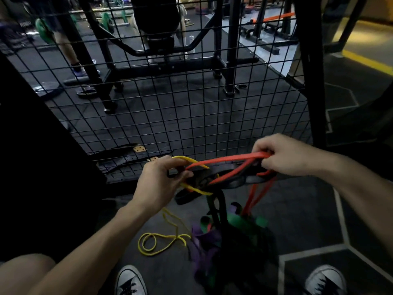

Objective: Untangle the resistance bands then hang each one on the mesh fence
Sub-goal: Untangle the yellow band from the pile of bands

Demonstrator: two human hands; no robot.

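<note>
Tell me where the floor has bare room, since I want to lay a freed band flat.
Bare floor lies left of the yellow band and right of the green and purple pile, towards the white floor line. Directly under both hands it is crowded.

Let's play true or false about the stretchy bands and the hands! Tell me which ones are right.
1. The right hand grips the orange band. True.
2. A band already hangs on the mesh fence. False: none hangs there yet.
3. The yellow band trails down onto the floor. True.
4. The left hand is empty. False: its fingers pinch the tangle.
5. The purple band is held up high. False: it lies low in the pile.
</note>
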